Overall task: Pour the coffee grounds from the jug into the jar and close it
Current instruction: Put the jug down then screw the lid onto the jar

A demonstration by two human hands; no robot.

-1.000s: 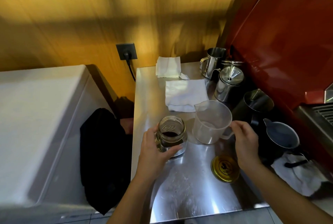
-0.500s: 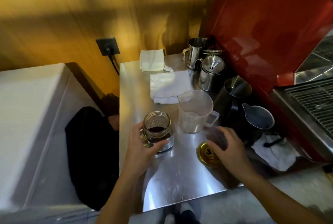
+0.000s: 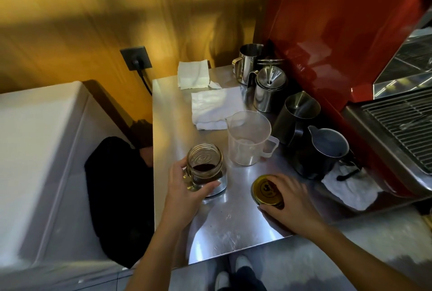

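An open glass jar (image 3: pixel 205 162) with dark coffee grounds in its bottom stands on the steel counter (image 3: pixel 168 127). My left hand (image 3: pixel 184 190) is wrapped around the jar's near left side. The clear plastic jug (image 3: pixel 249 137) stands upright and looks empty, just behind and to the right of the jar, with no hand on it. The gold lid (image 3: pixel 265 189) lies flat on the counter right of the jar. My right hand (image 3: pixel 289 201) rests on the lid, fingers curled around its right and near edges.
Two folded white cloths (image 3: pixel 214 105) lie behind the jug. Steel pitchers and a funnel-topped can (image 3: pixel 268 89) line the red wall, with dark pitchers (image 3: pixel 325 150) right of the jug. An espresso machine tray (image 3: pixel 402 122) is at far right. The counter's near edge runs just below my hands.
My right hand let go of the jug's handle, came down toward me and settled on the gold lid. My left hand stayed on the jar. The camera shifted.
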